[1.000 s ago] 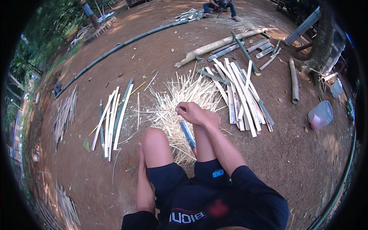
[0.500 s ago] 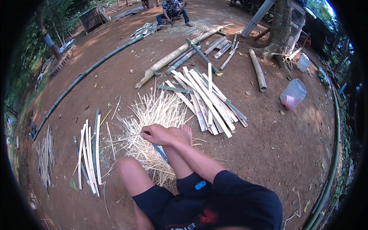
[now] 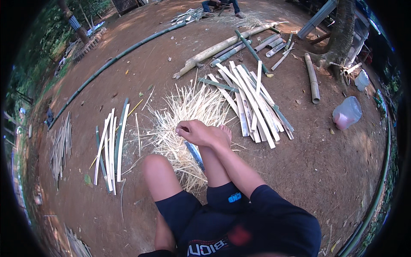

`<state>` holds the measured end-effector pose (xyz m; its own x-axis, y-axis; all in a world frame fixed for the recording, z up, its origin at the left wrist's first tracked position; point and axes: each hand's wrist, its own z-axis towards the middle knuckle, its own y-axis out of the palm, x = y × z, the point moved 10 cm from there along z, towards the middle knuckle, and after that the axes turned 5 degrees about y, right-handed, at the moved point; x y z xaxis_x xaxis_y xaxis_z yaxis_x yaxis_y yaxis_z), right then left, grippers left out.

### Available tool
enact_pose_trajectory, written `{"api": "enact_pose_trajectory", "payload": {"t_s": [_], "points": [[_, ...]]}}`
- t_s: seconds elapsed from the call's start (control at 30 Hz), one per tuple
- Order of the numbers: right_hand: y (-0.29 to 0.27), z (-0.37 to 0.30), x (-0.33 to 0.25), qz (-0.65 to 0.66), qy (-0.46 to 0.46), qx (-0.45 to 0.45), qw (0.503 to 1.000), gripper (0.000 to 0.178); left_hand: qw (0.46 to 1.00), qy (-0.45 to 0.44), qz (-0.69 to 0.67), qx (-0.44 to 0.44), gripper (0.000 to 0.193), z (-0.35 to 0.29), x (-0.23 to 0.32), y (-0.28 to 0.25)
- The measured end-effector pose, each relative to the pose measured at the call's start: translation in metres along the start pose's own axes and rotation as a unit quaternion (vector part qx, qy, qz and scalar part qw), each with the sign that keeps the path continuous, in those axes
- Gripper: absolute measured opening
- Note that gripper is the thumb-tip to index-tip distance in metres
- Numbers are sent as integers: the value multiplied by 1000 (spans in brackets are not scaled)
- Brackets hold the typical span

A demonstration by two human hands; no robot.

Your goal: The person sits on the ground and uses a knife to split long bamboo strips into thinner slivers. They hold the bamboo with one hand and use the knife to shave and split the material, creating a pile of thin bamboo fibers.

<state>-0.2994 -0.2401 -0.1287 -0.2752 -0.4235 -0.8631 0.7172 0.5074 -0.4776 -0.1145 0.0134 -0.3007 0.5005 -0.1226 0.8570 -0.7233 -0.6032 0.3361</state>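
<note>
My right hand (image 3: 199, 132) is over my right shin, with its fingers curled together. What is inside the fingers, if anything, is hidden. Just below it, a flat blue-grey strip (image 3: 195, 155) slants beside my leg; I cannot tell whether it is a blade or a bamboo strip, or whether the hand touches it. Under and around them spreads a heap of thin pale bamboo shavings (image 3: 188, 107). My left hand is out of view.
Split bamboo slats (image 3: 252, 103) are piled right of the shavings, with more slats (image 3: 113, 145) at left. Beyond lie bamboo poles (image 3: 231, 45), a long green pole (image 3: 115, 58) and a translucent plastic jug (image 3: 347, 112). Another person (image 3: 220, 6) sits at the far end, near a tree trunk (image 3: 342, 34).
The view has tilted down and turned left, so the scene sits higher and further right. My right hand stays curled over the shin. A dark sleeve shows at the bottom edge.
</note>
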Motion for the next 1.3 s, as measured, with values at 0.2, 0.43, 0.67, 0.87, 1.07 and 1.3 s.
{"api": "enact_pose_trajectory", "payload": {"t_s": [0.2, 0.43, 0.67, 0.87, 1.07, 1.3], "points": [[1, 0, 1, 8, 3, -4, 1000, 23, 1000, -3, -6, 6, 47, -11, -4, -2], [6, 1, 1, 20, 5, -13, 1000, 24, 1000, -8, -12, 8, 47, -18, -5, -3], [0, 2, -3, 44, -24, 19, 999, 24, 1000, -22, -15, 0, 47, -27, -6, 1], [-96, -43, 11, 294, 0, 226, 929, 28, 1000, -26, -13, -3, 47, -23, -7, 13], [-112, -107, -39, 146, -103, 285, 942, 45, 999, -34, -19, -2, 47, -20, -6, 20], [7, -207, 349, -7, 398, 75, 914, 65, 997, -53, -32, -35, 47, -8, -15, 51]]}}
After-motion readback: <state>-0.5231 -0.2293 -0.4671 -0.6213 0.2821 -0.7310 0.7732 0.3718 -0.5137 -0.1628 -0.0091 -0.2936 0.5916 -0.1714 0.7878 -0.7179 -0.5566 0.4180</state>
